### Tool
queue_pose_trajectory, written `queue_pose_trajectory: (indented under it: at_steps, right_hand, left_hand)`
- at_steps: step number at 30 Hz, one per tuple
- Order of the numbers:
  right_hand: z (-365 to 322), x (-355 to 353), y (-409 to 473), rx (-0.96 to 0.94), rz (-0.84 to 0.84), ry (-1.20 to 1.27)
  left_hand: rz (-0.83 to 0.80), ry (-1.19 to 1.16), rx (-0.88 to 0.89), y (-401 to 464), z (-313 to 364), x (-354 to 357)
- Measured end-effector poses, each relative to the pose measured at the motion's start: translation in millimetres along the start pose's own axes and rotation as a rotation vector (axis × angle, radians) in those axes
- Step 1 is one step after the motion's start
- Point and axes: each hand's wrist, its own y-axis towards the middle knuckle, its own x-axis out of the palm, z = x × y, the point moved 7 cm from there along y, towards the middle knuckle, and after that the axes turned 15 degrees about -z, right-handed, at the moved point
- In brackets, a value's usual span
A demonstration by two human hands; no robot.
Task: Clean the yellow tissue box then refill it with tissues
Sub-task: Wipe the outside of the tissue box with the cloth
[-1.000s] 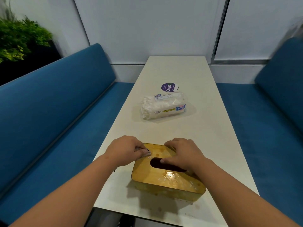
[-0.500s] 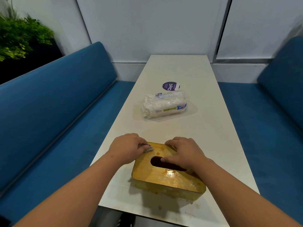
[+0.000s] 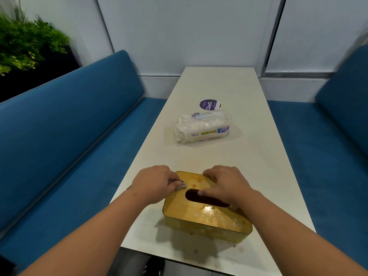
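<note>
The yellow tissue box point(image 3: 207, 206) is sitting near the near edge of the worktop point(image 3: 229, 86), angled slightly, with its dark slot facing up. Since a second ago I'm seeing the left hand point(image 3: 153, 183) sliding a little from the box's far-left corner toward the slot, so the wiping is creeping across the lid; I'm judging the cleaning as underway, since orange stains and a wet sheen are showing on the lid and crumbs are lying around the base. The left hand is curling closed around a small pale wad of tissue point(image 3: 180, 185), pressing it onto the lid. The right hand point(image 3: 225, 186) is lying flat and spread over the far-right part of the lid, thumb at the slot's rim, bracing the box, gripping nothing. The tissue pack point(image 3: 202, 127) is waiting unopened near the worktop's middle, beside a round purple sticker point(image 3: 209, 104).
</note>
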Motion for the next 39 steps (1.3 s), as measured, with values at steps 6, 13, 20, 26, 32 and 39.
queue_pose_trajectory:
  at_steps: [6, 13, 20, 26, 32, 39]
  right_hand:
    - [-2, -2, 2, 0.018, -0.024, -0.011]
    - [-2, -3, -1, 0.044, -0.042, -0.02]
    - [-7, 7, -22, 0.012, -0.195, -0.054]
    - [-8, 18, -28, 0.0, -0.231, -0.128]
    - [-10, 16, -28, -0.002, -0.212, -0.135]
    - [-11, 15, -28, 0.003, -0.198, -0.141]
  left_hand:
    - [0.014, 0.003, -0.002, -3, 0, 0]
    - [-0.002, 0.007, 0.0, -5, -2, 5]
    - [0.028, -0.033, -0.02, 4, -3, 0]
    - [0.054, -0.016, -0.036, 11, 7, -1]
    - [0.035, 0.045, -0.023, 23, 18, -8]
    - [0.075, 0.069, 0.043, 28, 39, -7]
